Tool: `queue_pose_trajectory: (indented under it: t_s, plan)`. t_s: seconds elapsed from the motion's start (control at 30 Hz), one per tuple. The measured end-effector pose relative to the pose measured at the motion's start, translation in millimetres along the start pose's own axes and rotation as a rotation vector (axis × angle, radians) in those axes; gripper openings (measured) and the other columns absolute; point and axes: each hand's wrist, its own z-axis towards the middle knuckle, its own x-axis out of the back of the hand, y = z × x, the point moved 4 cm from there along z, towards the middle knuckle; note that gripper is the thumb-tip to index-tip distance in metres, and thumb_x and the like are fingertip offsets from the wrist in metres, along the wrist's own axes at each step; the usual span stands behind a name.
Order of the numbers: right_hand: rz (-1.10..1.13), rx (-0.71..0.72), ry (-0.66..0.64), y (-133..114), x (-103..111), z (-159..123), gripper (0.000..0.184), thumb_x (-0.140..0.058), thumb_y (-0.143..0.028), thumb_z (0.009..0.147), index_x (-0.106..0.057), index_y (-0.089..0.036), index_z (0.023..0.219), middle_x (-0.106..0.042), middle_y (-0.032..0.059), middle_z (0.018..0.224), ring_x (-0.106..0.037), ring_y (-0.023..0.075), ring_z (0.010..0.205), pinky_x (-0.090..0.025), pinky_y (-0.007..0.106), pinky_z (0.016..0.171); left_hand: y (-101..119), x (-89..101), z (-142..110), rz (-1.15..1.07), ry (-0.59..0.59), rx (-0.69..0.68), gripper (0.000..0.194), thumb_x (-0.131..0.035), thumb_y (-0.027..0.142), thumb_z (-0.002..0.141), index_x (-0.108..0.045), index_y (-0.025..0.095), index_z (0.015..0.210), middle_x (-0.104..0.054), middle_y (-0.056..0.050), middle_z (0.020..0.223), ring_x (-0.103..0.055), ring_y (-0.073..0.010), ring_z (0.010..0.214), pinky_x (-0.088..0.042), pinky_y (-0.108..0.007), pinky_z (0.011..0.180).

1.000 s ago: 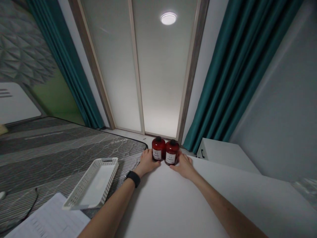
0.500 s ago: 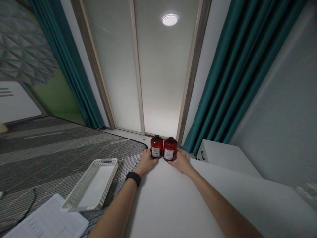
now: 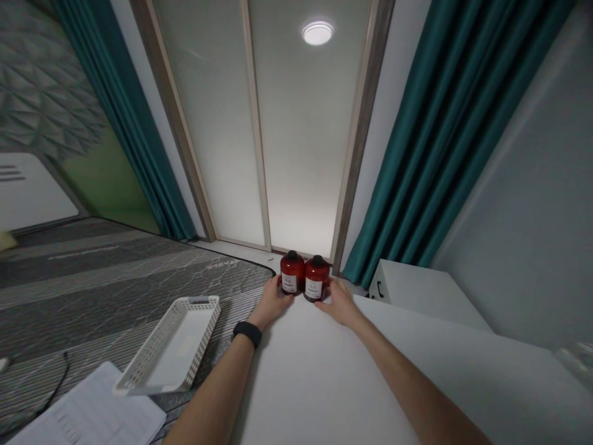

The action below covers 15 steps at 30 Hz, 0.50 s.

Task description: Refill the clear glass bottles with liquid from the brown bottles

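Note:
Two dark red bottles with black caps and white labels stand upright, side by side, at the far end of a white tabletop (image 3: 324, 371). My left hand (image 3: 273, 301) is wrapped round the outer side of the left bottle (image 3: 291, 267), its thumb in front of the base. Round the outer side of the right bottle (image 3: 317, 271) curls my right hand (image 3: 341, 301), thumb also low in front. The bottles are touching or nearly so. Fingers behind them are partly hidden. A dark watch (image 3: 248, 334) is on my left wrist.
Left of the tabletop, a white perforated basket (image 3: 204, 340) and printed papers (image 3: 92, 408) lie on a grey patterned bedspread (image 3: 139, 272). A black cable (image 3: 50, 395) runs nearby. Beyond stand frosted sliding doors (image 3: 301, 154); a white cabinet (image 3: 430, 296) and teal curtain (image 3: 445, 123) are at right.
Both bottles and my hands have shifted very slightly left in the view. My grip looks the same.

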Motion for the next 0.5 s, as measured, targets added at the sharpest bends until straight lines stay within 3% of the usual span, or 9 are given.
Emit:
queue_pose_trajectory:
  t_s: [0.5]
  plan:
    - [-0.031,-0.034,0.009,-2.6,-3.2,5.5,0.068,-0.073,-0.028,0.077,-0.045,-0.021,0.138,-0.064,0.012,0.127,-0.051,0.0355,0.123,-0.034,0.044,0.099,-4.4,-3.1,3.0,-0.044,0.023,-0.032,0.048,-0.071,0.007,0.07,-0.058,0.012,0.116,-0.069,-0.014,0.117,-0.064,-0.0266,0.108,-0.049,-0.042,0.098]
